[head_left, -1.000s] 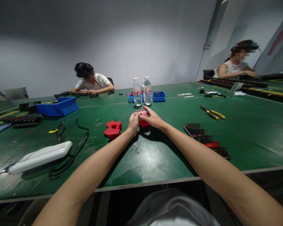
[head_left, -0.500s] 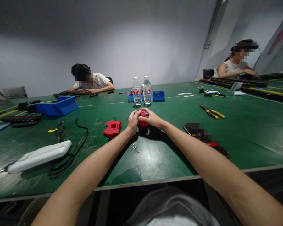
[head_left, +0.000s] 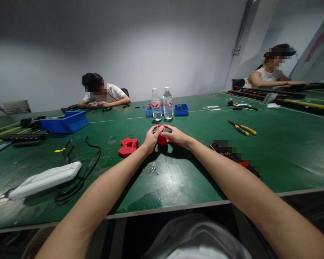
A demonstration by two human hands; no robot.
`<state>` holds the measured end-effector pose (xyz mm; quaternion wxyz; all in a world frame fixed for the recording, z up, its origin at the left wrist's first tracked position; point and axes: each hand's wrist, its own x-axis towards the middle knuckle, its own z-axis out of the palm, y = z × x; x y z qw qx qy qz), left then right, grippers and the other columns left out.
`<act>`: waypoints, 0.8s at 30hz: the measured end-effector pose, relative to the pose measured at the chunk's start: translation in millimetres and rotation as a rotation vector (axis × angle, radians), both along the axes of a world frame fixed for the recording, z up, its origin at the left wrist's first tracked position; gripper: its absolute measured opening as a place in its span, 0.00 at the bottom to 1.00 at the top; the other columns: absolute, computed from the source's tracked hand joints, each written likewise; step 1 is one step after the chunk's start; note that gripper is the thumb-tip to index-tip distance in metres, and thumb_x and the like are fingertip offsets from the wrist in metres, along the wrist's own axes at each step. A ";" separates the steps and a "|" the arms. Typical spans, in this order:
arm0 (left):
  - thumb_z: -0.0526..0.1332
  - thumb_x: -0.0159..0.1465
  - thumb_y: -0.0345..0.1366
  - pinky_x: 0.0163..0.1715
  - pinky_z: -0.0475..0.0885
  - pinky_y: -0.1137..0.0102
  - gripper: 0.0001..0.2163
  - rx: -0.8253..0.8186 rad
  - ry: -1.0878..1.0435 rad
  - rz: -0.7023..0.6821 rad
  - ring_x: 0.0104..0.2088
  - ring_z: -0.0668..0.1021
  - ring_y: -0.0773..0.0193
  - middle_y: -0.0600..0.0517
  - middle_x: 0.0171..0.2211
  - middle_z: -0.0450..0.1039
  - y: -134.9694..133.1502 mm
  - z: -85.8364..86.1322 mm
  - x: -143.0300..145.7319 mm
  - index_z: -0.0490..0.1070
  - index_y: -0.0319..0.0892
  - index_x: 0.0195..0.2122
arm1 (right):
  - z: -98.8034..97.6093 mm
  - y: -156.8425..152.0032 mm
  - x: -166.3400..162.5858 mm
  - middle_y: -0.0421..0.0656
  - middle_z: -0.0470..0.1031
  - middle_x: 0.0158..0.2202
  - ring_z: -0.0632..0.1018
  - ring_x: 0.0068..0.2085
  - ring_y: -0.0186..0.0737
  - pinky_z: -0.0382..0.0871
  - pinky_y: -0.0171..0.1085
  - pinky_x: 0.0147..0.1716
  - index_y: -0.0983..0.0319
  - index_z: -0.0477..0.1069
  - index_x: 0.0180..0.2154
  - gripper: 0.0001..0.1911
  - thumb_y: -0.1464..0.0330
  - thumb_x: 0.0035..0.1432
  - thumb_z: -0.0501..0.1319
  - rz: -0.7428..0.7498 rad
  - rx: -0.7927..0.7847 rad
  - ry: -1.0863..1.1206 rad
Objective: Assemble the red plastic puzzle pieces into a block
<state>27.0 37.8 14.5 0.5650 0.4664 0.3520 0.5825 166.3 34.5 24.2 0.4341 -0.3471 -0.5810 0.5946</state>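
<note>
Both of my hands meet over the middle of the green table, around a small red plastic part. My left hand grips it from the left, its thumb laid across the top. From the right, my right hand closes its thumb and fingers on the same part. Much of the part is hidden by the fingers, so its exact kind does not show. Just left of my left hand, more angular red plastic pieces lie on the table, touching or joined.
Two water bottles stand beyond my hands, near a small blue tray. Yellow-handled pliers and a phone lie right. Left are a white device, a black cable and a blue bin. Two people sit across.
My fingers have shifted on the red part, which appears slightly turned, with my left thumb now farther over its top. The person at the right has stretched an arm out to the right.
</note>
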 end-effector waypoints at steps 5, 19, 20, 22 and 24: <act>0.72 0.50 0.43 0.25 0.73 0.74 0.22 -0.028 0.021 -0.061 0.25 0.77 0.68 0.53 0.30 0.75 1.7 1.2 -3.7 0.69 0.39 0.41 | 0.7 -0.7 0.0 0.42 0.77 0.35 0.76 0.29 0.32 0.73 0.29 0.26 0.63 0.65 0.56 0.28 0.70 0.54 0.67 -0.004 0.007 -0.009; 0.72 0.50 0.44 0.24 0.71 0.75 0.22 0.007 0.064 0.020 0.23 0.75 0.71 0.55 0.27 0.74 -0.5 2.8 -1.4 0.67 0.40 0.40 | -5.5 4.3 1.6 0.42 0.78 0.41 0.78 0.32 0.32 0.74 0.29 0.30 0.61 0.66 0.57 0.29 0.70 0.54 0.66 -0.016 0.074 -0.013; 0.72 0.50 0.44 0.24 0.71 0.76 0.21 -0.014 0.078 0.003 0.23 0.75 0.71 0.55 0.27 0.74 -0.2 3.2 -2.1 0.67 0.40 0.40 | -5.7 4.5 2.6 0.43 0.78 0.41 0.78 0.33 0.32 0.75 0.30 0.31 0.61 0.66 0.57 0.28 0.69 0.54 0.66 0.019 0.070 -0.006; 0.71 0.50 0.44 0.23 0.70 0.75 0.20 -0.065 0.107 -0.031 0.22 0.75 0.70 0.55 0.27 0.74 0.9 3.0 -3.3 0.68 0.40 0.39 | -6.0 3.9 3.6 0.44 0.79 0.42 0.79 0.34 0.34 0.76 0.32 0.33 0.61 0.68 0.55 0.26 0.67 0.55 0.66 0.090 0.050 0.006; 0.69 0.52 0.46 0.22 0.70 0.75 0.19 -0.077 0.117 -0.017 0.23 0.75 0.70 0.55 0.28 0.73 2.5 1.0 -3.3 0.69 0.40 0.38 | -6.0 2.4 2.8 0.45 0.79 0.41 0.80 0.35 0.35 0.77 0.34 0.34 0.61 0.69 0.54 0.24 0.66 0.55 0.66 0.099 0.032 0.012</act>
